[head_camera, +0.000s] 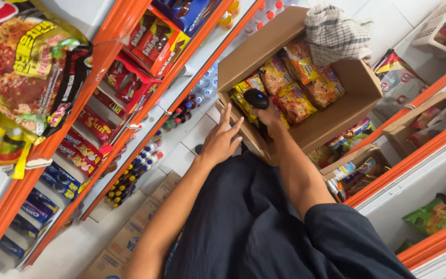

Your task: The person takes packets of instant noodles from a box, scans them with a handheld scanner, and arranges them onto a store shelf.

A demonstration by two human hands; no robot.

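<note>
An open cardboard box rests on my lap, filled with several yellow and orange snack packets. My right hand grips a black handheld scanner at the box's near edge, pointed at the packets. My left hand is flat with fingers apart, resting against the box's outer side and holding nothing. A checked cloth lies over the far corner of the box.
Orange-edged shelves on the left carry red biscuit boxes, noodle bags and small bottles. More orange shelves on the right hold snack bags and cartons. Flattened cardboard lies on the white tiled floor below.
</note>
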